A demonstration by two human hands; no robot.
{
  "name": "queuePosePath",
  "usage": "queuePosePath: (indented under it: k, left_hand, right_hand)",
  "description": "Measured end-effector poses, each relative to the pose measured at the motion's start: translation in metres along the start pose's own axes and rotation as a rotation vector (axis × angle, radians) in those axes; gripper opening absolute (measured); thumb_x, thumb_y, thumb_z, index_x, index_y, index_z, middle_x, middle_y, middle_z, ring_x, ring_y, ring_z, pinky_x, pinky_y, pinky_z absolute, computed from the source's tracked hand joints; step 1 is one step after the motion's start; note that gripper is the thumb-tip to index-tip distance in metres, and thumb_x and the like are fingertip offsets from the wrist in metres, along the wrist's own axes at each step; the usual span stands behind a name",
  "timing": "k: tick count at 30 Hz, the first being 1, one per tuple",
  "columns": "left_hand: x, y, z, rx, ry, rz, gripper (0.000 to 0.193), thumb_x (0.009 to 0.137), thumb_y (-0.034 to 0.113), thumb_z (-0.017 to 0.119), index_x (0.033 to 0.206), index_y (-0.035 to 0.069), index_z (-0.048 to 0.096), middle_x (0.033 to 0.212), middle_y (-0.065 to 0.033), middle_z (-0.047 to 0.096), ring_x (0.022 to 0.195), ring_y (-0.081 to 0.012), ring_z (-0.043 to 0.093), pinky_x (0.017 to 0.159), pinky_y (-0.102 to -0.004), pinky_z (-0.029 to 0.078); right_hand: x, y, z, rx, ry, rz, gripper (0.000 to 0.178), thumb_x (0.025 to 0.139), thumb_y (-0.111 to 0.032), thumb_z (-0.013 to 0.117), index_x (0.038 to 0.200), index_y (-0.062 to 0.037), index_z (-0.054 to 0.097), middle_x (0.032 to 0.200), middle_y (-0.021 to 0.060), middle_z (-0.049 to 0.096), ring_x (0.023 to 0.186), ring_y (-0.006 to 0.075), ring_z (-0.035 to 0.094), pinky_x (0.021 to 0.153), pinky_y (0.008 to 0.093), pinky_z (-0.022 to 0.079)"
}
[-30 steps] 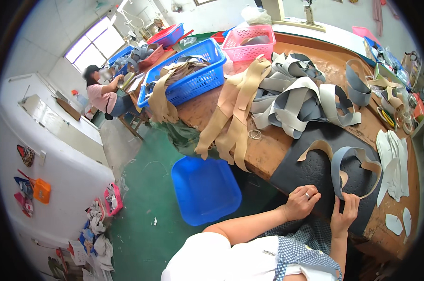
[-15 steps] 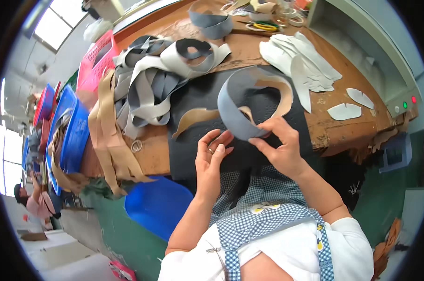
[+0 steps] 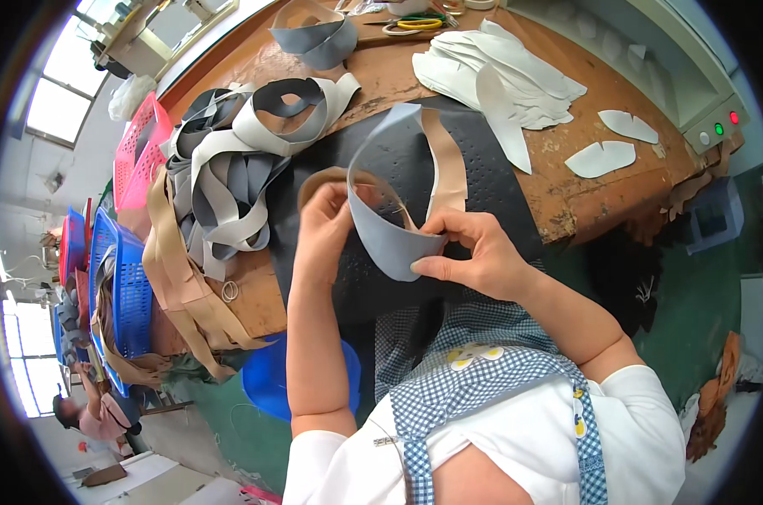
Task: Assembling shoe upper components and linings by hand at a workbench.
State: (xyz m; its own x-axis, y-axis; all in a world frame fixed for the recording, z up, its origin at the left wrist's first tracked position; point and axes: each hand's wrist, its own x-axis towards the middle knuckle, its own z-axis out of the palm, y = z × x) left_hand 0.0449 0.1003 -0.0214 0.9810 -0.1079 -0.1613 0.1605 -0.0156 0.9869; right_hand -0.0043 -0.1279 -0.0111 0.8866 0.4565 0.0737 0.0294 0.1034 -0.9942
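My right hand pinches a curved strip, blue-grey outside and tan inside, which loops up above a black perforated mat. Just left of that loop, my left hand has its fingers closed on a tan strip. Motion blurs this strip, and the grey loop partly covers the left fingertips.
Piled grey and white strips lie left of the mat, beside hanging tan strips. White cut pieces, yellow-handled scissors and grey curved bands lie farther back. Blue baskets and another person are at left.
My left hand has moved up and left, closing on the tan strip that lay on the mat. The grey loop in my right hand has shifted left and turned. The view has shifted too.
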Motion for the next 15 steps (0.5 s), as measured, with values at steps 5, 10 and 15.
queuePosePath:
  k: [5, 10, 15]
  left_hand:
    - [-0.049, -0.026, 0.001, -0.144, -0.015, -0.161, 0.033, 0.102, 0.027, 0.054, 0.119, -0.001, 0.059, 0.109, -0.0108, 0.069, 0.098, -0.0216, 0.068, 0.086, -0.0335, 0.055]
    - [-0.083, -0.022, 0.004, -0.532, -0.058, -0.066, 0.037, 0.102, 0.027, 0.055, 0.123, -0.003, 0.055, 0.114, -0.0124, 0.067, 0.101, -0.0237, 0.067, 0.09, -0.0384, 0.055]
    - [-0.091, -0.02, 0.01, -0.696, -0.018, -0.114, 0.033, 0.097, 0.02, 0.063, 0.121, -0.002, 0.057, 0.115, -0.0134, 0.066, 0.105, -0.025, 0.066, 0.092, -0.0407, 0.054]
  right_hand:
    - [0.002, 0.012, 0.007, 0.061, 0.06, -0.017, 0.022, 0.083, -0.008, 0.079, 0.098, -0.0008, 0.065, 0.09, 0.0001, 0.061, 0.08, 0.007, 0.059, 0.075, 0.0228, 0.049]
    - [0.0, 0.009, 0.01, -0.061, -0.024, -0.079, 0.022, 0.083, -0.009, 0.079, 0.098, -0.0013, 0.064, 0.09, 0.0014, 0.059, 0.079, 0.0079, 0.058, 0.072, 0.0233, 0.047]
    - [0.0, 0.014, 0.011, -0.081, -0.051, -0.07, 0.023, 0.083, -0.01, 0.079, 0.097, -0.0014, 0.064, 0.09, 0.003, 0.06, 0.081, 0.0094, 0.058, 0.074, 0.0244, 0.047]
